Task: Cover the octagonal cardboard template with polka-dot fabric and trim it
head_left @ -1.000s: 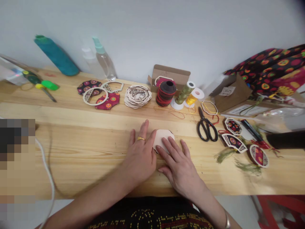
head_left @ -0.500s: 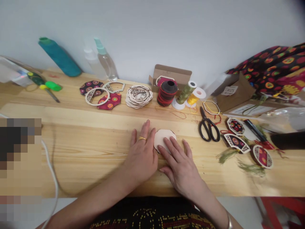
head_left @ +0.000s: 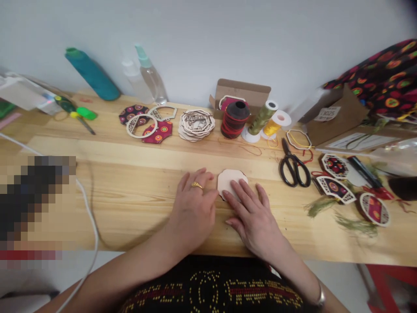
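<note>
A pale scalloped panel (head_left: 228,180) with a thin dark edge lies flat on the wooden table. The spread fingers of my right hand (head_left: 256,211) rest on its right half and hide part of it. Just to the left is my left hand (head_left: 195,208), with a gold ring; its fingers are bent but apart and hold nothing I can see. One left fingertip is close to the panel's left edge, and I cannot tell whether it touches. Black-handled scissors (head_left: 294,169) lie to the right of my hands.
Behind my hands are stacked wooden frames (head_left: 196,124), a red-and-black thread spool (head_left: 235,121) and a yellow thread spool (head_left: 273,126). Finished tasselled ornaments (head_left: 335,188) lie at right, near a cardboard box (head_left: 339,113). A white cable (head_left: 89,204) crosses the left side.
My left fingers, stretched along the panel's left edge before, have curled and drawn back slightly. My right hand stays on the panel. The whole view has shifted a little.
</note>
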`<action>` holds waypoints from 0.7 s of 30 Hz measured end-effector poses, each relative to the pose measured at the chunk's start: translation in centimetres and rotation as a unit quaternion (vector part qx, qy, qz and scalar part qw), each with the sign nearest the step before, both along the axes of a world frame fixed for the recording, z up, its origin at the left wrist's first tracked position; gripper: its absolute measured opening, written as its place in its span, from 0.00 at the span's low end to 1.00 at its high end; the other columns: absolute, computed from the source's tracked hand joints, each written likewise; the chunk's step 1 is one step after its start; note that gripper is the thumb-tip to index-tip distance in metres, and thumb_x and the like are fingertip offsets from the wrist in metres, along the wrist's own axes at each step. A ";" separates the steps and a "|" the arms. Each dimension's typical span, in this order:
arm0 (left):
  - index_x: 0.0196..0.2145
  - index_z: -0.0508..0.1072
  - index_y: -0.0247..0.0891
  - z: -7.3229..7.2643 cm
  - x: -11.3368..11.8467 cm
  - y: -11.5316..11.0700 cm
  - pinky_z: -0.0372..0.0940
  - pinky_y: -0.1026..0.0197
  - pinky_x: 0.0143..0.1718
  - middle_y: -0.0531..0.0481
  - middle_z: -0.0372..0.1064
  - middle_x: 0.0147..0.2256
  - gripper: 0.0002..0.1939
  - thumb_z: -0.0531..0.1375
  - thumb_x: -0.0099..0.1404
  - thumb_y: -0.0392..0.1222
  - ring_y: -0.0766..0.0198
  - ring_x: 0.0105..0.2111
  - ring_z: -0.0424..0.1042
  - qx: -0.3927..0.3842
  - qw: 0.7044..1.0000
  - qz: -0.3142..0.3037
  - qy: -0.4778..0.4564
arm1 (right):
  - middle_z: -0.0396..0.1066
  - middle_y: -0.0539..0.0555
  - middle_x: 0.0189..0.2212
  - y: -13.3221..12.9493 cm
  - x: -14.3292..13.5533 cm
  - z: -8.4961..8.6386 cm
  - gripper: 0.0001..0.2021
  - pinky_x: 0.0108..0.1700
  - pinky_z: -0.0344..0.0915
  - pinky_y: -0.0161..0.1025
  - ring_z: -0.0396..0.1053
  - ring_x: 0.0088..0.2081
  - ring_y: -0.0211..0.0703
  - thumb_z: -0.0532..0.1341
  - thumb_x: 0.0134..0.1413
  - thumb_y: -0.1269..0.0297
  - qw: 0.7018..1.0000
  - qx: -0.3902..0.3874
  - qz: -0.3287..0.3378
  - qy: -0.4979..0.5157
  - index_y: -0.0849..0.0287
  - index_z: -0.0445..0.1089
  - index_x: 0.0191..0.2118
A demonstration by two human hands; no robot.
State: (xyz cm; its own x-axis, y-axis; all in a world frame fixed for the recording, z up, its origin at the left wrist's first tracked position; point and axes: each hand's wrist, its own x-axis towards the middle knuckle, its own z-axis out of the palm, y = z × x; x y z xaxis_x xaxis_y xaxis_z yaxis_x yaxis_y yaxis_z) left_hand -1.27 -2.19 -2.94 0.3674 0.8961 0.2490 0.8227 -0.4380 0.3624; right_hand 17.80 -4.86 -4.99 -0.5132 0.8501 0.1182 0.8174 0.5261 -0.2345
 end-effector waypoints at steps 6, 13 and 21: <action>0.47 0.72 0.36 -0.6 -1.0 -0.9 0.54 0.38 0.59 0.45 0.72 0.50 0.17 0.53 0.62 0.28 0.47 0.58 0.60 0.043 0.998 -0.052 0.009 | 0.54 0.57 0.65 0.0 0.0 -0.1 0.23 0.63 0.46 0.64 0.48 0.66 0.57 0.54 0.63 0.61 1.000 0.005 0.001 0.010 0.57 0.59 0.62; 0.43 0.69 0.35 -1.3 0.3 -0.6 0.50 0.36 0.60 0.39 0.66 0.54 0.10 0.55 0.64 0.35 0.44 0.61 0.54 -0.006 0.999 0.050 0.005 | 0.54 0.57 0.64 -0.1 -0.1 -0.2 0.22 0.62 0.47 0.65 0.48 0.65 0.57 0.53 0.64 0.61 1.000 0.012 0.001 0.011 0.57 0.60 0.62; 0.40 0.64 0.34 -1.1 1.4 -0.5 0.41 0.30 0.61 0.28 0.40 0.66 0.10 0.57 0.59 0.36 0.34 0.66 0.33 -0.071 0.993 0.095 0.024 | 0.54 0.56 0.65 0.1 0.0 -0.4 0.23 0.62 0.48 0.64 0.49 0.65 0.57 0.55 0.62 0.61 1.000 0.018 0.000 0.010 0.55 0.59 0.62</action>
State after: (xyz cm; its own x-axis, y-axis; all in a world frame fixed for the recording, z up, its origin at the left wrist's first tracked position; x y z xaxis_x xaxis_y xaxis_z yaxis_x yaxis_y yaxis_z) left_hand 0.13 -2.64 -4.04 0.1961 0.9753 0.1018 0.9032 -0.2201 0.3685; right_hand 17.77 -4.77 -5.35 -0.5096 0.8455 0.1597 0.8133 0.5339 -0.2315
